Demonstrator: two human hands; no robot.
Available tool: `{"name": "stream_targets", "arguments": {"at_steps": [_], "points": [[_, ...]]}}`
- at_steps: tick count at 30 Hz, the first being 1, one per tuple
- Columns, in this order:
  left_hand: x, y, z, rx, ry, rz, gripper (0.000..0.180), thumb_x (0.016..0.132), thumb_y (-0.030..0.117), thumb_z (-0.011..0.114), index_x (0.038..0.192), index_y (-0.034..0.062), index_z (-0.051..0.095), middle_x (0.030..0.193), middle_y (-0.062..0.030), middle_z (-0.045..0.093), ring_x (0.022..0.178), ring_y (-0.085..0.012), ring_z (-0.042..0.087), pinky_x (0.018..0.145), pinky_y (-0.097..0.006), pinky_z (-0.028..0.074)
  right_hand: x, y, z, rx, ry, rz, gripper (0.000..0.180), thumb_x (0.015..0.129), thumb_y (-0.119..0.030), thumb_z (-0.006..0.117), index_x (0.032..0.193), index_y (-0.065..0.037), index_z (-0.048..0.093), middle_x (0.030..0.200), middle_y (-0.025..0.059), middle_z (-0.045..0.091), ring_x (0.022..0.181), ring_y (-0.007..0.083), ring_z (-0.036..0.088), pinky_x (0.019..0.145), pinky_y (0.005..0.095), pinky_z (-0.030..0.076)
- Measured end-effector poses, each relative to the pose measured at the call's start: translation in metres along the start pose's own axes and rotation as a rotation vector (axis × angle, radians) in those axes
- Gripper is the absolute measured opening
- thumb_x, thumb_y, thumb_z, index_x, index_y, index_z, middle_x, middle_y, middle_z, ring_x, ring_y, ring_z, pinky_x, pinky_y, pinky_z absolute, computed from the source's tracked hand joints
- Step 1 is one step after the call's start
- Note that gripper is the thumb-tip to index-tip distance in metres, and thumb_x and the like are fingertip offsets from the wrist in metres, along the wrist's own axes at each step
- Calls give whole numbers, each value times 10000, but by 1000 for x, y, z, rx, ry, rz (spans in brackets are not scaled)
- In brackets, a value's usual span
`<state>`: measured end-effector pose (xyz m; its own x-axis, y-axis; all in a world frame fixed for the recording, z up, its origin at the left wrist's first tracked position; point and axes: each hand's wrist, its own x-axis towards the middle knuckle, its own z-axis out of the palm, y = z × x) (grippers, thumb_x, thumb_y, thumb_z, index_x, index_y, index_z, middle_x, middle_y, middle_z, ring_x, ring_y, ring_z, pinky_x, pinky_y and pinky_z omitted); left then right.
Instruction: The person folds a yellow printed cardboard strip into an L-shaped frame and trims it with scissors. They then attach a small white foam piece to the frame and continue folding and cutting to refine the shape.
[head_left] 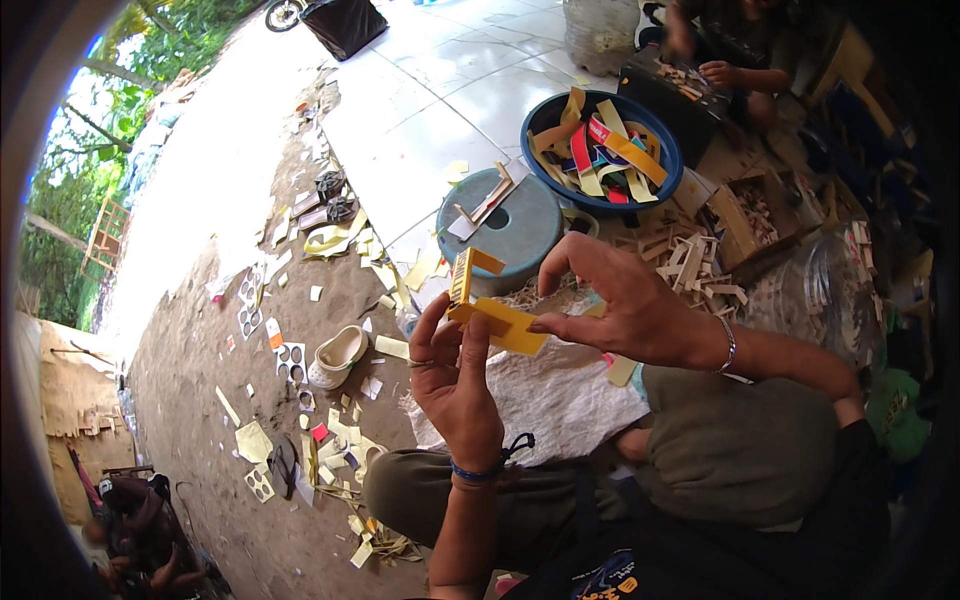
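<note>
My left hand is closed on a folded yellow card strip, the thumb pressing it against the fingers. One part with dark print stands up, with a flap at its top, and a flat end points right. My right hand hovers just right of it, thumb tip at the strip's flat end, thumb and forefinger apart. Whether the thumb touches the strip I cannot tell. Beyond my hands stands a round grey-blue stool, with a small wooden piece and white card on top.
A blue basin full of coloured card strips stands behind the stool. Small wood pieces lie heaped right, beside a wooden box. A white cloth lies before me. Card scraps and a clog litter the ground. Another person's hand works far right.
</note>
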<state>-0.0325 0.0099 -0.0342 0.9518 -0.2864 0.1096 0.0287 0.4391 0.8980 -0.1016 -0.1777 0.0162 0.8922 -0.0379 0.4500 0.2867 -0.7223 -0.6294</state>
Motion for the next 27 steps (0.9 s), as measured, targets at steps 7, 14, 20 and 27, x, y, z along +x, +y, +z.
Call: {"name": "stream_targets", "arguments": {"at_steps": [7,14,20,27], "points": [[0,-3,1,-82,24,19,335,969,-7,697,1252,39,525,1110,-104,713,1059,-147,668,938,-294,515,-5,-1,7,311,-157,191,263,900,-210,797,1057,-6,742,975,146,761,894,228,744,809,328,571],[-2,-5,-2,-94,-27,56,332,955,-39,690,1239,45,541,1140,-131,718,1097,-172,673,964,-303,511,-7,1,12,516,-172,439,322,946,-215,757,1193,-8,743,991,144,786,885,97,713,770,266,557],[-3,-5,-1,-101,-30,67,342,927,-73,707,1201,59,553,1155,-138,715,1093,-179,677,945,-300,521,-5,-2,10,547,-167,478,301,969,-196,733,1216,-23,742,962,85,785,807,57,658,698,234,528],[-6,-6,-4,-69,-43,106,365,881,-114,743,1144,69,568,1141,-122,698,1061,-178,682,921,-310,555,-3,-6,6,499,-166,500,281,986,-204,722,1206,-32,750,911,25,762,725,9,571,635,203,489]]}}
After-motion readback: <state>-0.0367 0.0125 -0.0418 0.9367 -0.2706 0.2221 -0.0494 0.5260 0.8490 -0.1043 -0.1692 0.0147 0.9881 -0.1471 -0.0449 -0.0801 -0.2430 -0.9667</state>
